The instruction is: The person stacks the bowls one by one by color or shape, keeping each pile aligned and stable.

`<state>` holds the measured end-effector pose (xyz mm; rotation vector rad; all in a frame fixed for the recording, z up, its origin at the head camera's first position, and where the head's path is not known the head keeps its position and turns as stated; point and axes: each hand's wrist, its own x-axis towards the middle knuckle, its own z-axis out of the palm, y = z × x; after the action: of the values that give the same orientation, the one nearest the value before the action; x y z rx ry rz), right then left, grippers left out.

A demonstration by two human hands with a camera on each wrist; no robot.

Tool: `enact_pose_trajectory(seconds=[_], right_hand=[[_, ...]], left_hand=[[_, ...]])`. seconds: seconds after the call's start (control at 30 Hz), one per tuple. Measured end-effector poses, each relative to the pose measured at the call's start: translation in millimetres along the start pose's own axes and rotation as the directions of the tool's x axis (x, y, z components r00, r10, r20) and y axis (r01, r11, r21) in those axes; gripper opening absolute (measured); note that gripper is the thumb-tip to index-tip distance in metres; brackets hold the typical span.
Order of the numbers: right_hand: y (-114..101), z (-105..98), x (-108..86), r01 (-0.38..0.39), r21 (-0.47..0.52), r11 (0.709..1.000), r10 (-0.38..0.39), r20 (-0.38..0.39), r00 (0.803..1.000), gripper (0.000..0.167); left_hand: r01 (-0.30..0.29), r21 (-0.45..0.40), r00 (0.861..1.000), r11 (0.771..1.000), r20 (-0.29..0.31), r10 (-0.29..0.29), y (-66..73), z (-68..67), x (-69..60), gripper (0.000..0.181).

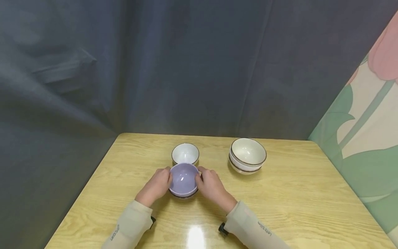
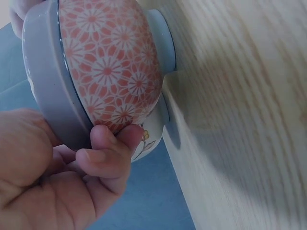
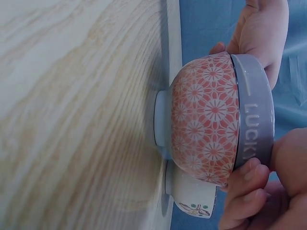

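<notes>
A purple bowl (image 1: 184, 179) with raised letters on its side sits nested in a bowl with a red-and-white flower pattern (image 2: 110, 62). The patterned bowl's pale foot (image 3: 162, 118) is at the tabletop. My left hand (image 1: 158, 185) grips the purple bowl's left rim, its fingertips touching the patterned bowl below. On the opposite side my right hand (image 1: 214, 186) pinches the rim, thumb on top and fingers curled beneath. Just behind stands a smaller-looking white bowl (image 1: 185, 152), dark-rimmed, with a painted plant motif on its outside (image 3: 194, 189).
Farther right on the wooden table (image 1: 295, 193) stands a stack of white bowls (image 1: 248, 152) with dark rims. A dark curtain (image 1: 199, 69) hangs along the back and left. A wall with a flower print (image 1: 370, 145) rises on the right.
</notes>
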<state>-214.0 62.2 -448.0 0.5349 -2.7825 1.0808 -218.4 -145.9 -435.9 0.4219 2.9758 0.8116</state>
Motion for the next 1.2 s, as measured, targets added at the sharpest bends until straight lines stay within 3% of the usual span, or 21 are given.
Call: enact_pose_trajectory(seconds=[0.47, 0.63, 0.8, 1.07, 1.2], right_hand=[[-0.2, -2.1, 3.1, -0.02, 0.025, 0.999, 0.02, 0.011, 1.0, 0.031], [2.5, -4.6, 8.3, -0.084, 0.043, 0.996, 0.082, 0.047, 0.996, 0.033], [6.8, -10.4, 25.7, -0.177, 0.021, 0.984, 0.177, 0.015, 0.984, 0.039], [19.6, -3.6, 65.1, -0.245, -0.054, 0.968, 0.243, -0.046, 0.969, 0.047], [21.7, 0.9, 77.8, -0.256, -0.055, 0.965, 0.254, -0.051, 0.966, 0.048]], left_hand=[[0.01, -0.018, 1.0, 1.0, 0.004, -0.01, 0.4, -2.3, 1.9, 0.018], [0.013, -0.037, 1.0, 0.999, -0.005, -0.014, -2.2, -3.8, 0.4, 0.022], [0.021, -0.038, 1.0, 0.999, -0.019, -0.022, -4.3, -3.9, 0.9, 0.027], [0.09, -0.034, 0.996, 0.995, 0.004, -0.089, -6.6, -6.9, 0.7, 0.042], [0.093, -0.031, 0.996, 0.995, 0.001, -0.093, -8.1, -7.4, 1.6, 0.043]])
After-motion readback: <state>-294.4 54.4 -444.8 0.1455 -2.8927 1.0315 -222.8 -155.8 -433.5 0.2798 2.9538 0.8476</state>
